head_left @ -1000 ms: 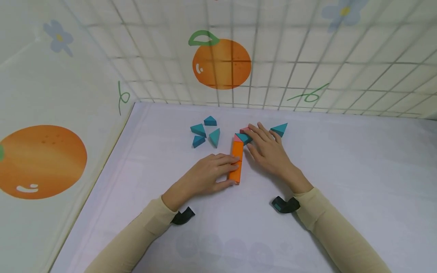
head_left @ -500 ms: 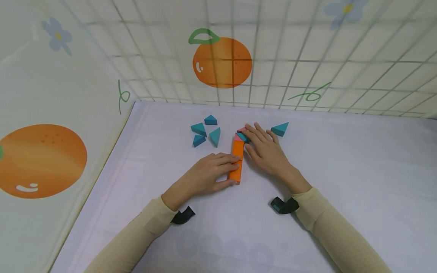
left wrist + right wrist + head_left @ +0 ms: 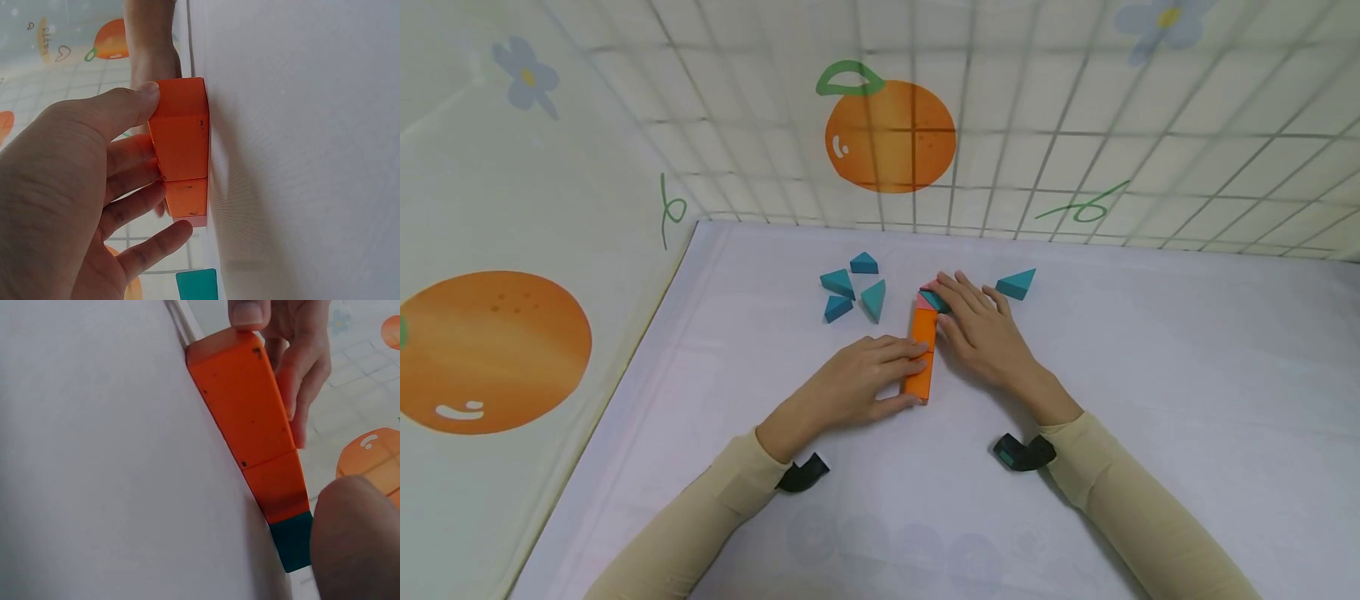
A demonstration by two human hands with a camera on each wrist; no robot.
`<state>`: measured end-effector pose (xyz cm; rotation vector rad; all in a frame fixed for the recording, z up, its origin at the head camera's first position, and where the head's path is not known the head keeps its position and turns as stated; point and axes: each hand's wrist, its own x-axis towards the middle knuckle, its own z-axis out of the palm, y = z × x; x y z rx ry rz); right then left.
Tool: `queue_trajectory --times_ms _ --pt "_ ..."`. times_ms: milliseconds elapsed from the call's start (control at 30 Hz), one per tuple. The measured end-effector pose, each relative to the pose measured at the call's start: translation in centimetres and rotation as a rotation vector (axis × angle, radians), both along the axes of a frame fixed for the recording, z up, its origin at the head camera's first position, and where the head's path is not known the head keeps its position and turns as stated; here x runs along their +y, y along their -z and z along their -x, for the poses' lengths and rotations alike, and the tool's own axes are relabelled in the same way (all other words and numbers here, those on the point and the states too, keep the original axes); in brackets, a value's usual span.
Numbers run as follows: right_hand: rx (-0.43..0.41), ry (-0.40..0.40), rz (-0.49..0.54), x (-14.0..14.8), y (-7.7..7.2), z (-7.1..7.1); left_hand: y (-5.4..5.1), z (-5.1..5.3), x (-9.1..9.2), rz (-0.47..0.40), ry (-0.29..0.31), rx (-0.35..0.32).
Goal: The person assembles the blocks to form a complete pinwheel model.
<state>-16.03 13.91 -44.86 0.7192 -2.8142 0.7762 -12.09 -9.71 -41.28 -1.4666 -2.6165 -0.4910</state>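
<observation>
Two orange blocks (image 3: pixel 924 327) lie end to end in a line, and my left hand (image 3: pixel 857 383) rests its extended fingers and thumb on them from the left. In the left wrist view, the left thumb touches the top edge of the nearer orange block (image 3: pixel 181 137). At the row's far end are a pink triangular piece (image 3: pixel 922 302) and a teal piece (image 3: pixel 934 299). My right hand (image 3: pixel 992 337) has its fingers over the teal piece and another pink piece, partly hiding both. The right wrist view shows the teal piece (image 3: pixel 292 540) against the orange row.
Several teal triangular blocks (image 3: pixel 873 300) lie in a group left of the row's far end. Another teal triangle (image 3: pixel 1017 284) lies just right of the right hand's fingers. The patterned back wall (image 3: pixel 1000 167) rises behind the white surface (image 3: pixel 1150 350).
My right hand has shifted slightly left, and the teal and pink pieces by its fingers have moved left, closer against the row's end. My left hand has stayed on the orange blocks.
</observation>
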Motion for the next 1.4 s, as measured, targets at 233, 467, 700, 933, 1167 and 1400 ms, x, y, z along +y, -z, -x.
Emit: queue_trajectory --times_ms 233,467,700,933,1167,1400 --pt "0.001 -0.002 -0.013 0.01 -0.07 -0.07 0.06 0.00 0.02 -0.002 -0.007 0.013" --pt "0.002 -0.006 -0.034 0.00 0.00 0.03 0.09 0.04 -0.02 -0.016 -0.003 0.011" --pt "0.006 -0.007 -0.037 0.03 -0.01 0.02 0.03 0.05 0.03 -0.006 -0.007 0.010" --pt "0.020 -0.017 -0.033 0.07 0.03 0.04 -0.07 0.07 0.05 0.007 -0.012 0.008" --pt "0.016 -0.018 -0.039 0.04 -0.05 -0.03 -0.16 0.06 0.09 0.009 -0.009 0.001" --pt "0.023 -0.023 -0.029 0.02 0.00 -0.12 -0.09 -0.04 0.10 0.004 -0.009 0.012"
